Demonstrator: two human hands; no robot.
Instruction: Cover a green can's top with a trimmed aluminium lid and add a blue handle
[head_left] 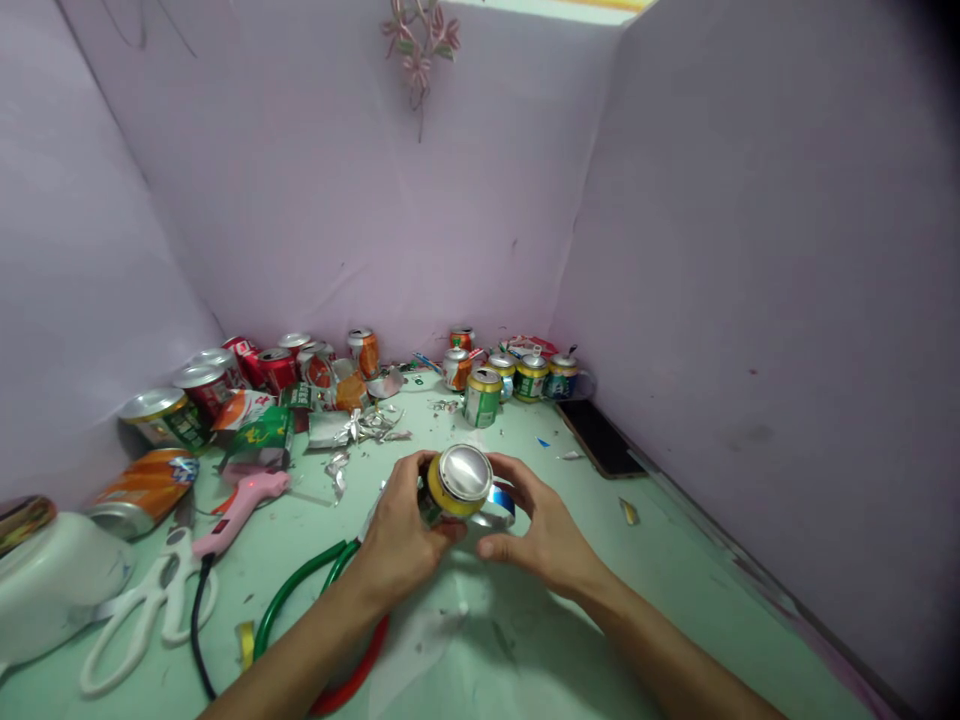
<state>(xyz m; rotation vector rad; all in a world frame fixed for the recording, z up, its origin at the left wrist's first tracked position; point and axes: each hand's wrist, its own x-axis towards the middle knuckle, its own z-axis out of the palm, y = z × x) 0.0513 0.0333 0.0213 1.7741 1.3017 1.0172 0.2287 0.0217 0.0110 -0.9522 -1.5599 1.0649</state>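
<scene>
Pale purple walls [720, 250] enclose a light green tabletop [675, 610], with drink cans standing along the back. Near the middle, a yellow-banded can [463, 482] sits between the hands, its silver end tipped toward the camera. The left hand [405, 525] grips it, fingers wrapping the left side and thumb across the lower front. A blue-and-silver strip [498, 508] curves out from the can's right side, into the space between the right hand's [544, 530] parted thumb and bent fingers. Those fingertips reach the can's upper right edge; whether they press on it, I cannot tell. A green can [482, 400] stands beyond.
</scene>
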